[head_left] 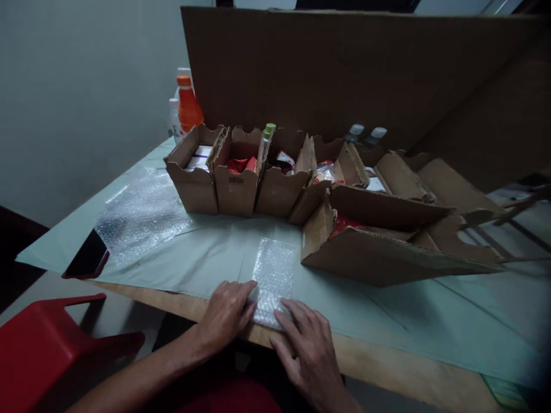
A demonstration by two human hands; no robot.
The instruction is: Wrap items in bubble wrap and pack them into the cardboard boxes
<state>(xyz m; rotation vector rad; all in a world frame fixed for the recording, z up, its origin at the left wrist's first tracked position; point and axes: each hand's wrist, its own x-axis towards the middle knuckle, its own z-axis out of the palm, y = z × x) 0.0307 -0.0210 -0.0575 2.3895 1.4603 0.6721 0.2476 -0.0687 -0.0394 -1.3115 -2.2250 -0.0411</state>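
A small folded piece of bubble wrap (275, 269) lies flat at the table's front edge; whether something is inside I cannot tell. My left hand (228, 312) is closed on its lower left edge, fingers curled together. On the other side, my right hand (307, 341) rests its fingertips on the lower right corner. Its fingers are stretched and apart, with the thumb lower down by the table edge.
Cardboard bins (236, 189) holding packets and small boxes stand in a row behind. Another cardboard bin (387, 264) juts forward at right. Loose bubble wrap (142, 212), a dark phone-like object (88, 256) and an orange bottle (188, 106) are at left. A red stool (47, 350) stands below.
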